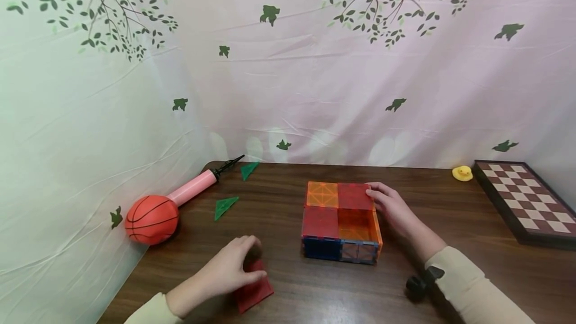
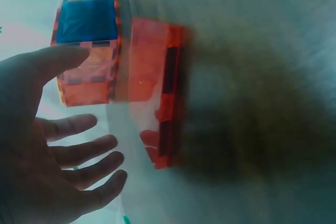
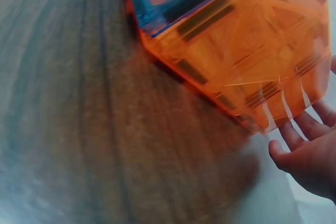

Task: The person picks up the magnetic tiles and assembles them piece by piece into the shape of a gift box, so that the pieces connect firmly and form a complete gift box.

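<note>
- Left hand [image 1: 227, 270], fingers loosely spread, hovers over a red tile piece [image 1: 255, 293] at near left.
- Right hand [image 1: 396, 210], fingers loosely extended, touches the tile box's [image 1: 321, 249] far right corner.
- The box stands mid-table [image 1: 274, 179], near right top uncovered.

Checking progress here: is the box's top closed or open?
Partly open: three tiles cover the box, but its near right quarter has none, showing the orange inside.
</note>
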`<action>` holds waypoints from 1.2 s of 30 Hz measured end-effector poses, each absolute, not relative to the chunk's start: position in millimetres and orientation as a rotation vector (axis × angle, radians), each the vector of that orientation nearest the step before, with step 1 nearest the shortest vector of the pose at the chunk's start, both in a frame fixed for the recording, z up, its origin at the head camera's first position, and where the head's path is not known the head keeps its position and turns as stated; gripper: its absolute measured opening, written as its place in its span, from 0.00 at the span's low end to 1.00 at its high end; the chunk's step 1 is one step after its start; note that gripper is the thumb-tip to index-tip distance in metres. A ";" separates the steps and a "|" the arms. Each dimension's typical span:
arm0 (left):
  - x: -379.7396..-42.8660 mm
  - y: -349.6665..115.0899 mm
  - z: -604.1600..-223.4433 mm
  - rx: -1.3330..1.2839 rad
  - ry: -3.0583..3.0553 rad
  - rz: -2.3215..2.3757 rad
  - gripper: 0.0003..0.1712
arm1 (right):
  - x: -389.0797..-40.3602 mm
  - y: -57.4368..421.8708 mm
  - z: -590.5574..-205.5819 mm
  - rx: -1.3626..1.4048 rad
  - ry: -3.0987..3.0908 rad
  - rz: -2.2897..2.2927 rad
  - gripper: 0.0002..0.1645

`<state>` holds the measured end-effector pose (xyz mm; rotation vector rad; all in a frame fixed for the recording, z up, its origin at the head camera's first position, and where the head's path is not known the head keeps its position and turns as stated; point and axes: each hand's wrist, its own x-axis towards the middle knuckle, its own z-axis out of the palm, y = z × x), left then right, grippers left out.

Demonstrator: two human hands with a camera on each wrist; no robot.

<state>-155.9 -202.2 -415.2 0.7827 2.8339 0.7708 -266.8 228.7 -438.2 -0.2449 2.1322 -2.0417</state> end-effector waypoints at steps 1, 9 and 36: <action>-153.0 -204.1 -416.5 0.782 2.830 0.757 0.28 | -266.8 229.0 -439.8 -0.246 2.101 -2.066 0.32; -136.6 -207.2 -425.8 0.828 2.832 0.618 0.29 | -267.7 228.5 -446.0 -0.226 2.031 -2.156 0.26; -184.6 -138.3 -377.4 1.247 3.033 0.864 0.25 | -266.2 227.1 -448.8 -0.209 1.998 -2.190 0.30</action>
